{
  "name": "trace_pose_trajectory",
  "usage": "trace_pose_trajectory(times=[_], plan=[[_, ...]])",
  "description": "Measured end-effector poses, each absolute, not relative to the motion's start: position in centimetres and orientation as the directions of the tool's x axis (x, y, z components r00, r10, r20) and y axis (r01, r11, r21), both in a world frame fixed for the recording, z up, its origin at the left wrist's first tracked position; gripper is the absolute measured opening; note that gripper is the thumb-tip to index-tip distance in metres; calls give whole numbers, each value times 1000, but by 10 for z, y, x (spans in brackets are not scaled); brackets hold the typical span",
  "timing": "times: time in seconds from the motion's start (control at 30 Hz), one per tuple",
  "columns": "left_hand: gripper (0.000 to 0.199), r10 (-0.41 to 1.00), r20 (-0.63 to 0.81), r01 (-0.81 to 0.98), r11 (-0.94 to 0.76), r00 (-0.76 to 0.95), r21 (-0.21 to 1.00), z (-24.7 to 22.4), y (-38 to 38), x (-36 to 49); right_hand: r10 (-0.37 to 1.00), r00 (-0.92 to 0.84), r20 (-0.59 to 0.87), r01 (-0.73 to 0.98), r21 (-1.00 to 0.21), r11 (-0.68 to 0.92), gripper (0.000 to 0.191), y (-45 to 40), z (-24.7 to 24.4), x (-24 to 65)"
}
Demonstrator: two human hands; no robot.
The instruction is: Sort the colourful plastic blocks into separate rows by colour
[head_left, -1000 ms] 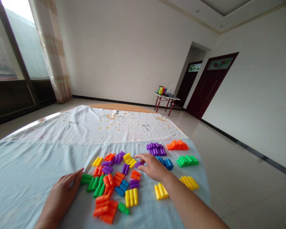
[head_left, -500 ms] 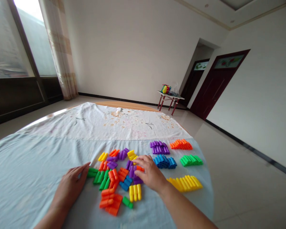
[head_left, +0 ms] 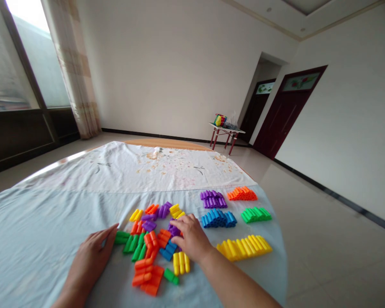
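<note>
Purple pieces [head_left: 173, 231] lie by the right hand [head_left: 192, 239], lower centre, grip unclear; left hand [head_left: 93, 256], lower left, unclenched beside green pieces [head_left: 134, 243]

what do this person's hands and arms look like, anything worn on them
The left hand and right hand are both ungloved. No sleeve, watch or bracelet shows on the visible forearms; fingers are too small to rule out rings.

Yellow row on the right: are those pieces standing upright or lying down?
Lying down. The yellow pieces show their long sides, set side by side along the light blue cloth.
</note>
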State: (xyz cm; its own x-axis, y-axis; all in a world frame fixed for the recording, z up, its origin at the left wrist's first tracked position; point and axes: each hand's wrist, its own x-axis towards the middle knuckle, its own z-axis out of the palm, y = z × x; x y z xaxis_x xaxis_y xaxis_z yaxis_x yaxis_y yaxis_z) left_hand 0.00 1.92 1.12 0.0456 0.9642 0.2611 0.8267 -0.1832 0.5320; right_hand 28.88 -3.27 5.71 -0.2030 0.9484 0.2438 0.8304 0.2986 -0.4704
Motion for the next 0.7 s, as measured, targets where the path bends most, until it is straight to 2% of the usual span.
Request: trace_pose_trajectory(times=[0.07,0.2,0.5,0.7], plan=[[56,968,245,827,-175,47,535,13,18,1,942,-239,235,828,-458,324,46,-29,55,287],[57,978,205,834,-144,37,533,16,19,2,938,-272,214,821,-456,342,34,-23,51,287],[64,981,191,855,-128,35,502,15,22,1,930,-199,307,738,-578,349,9,-45,56,288],[63,978,203,855,-145,48,497,-3,32,-9,944,-238,230,800,-505,324,3,-48,61,291]])
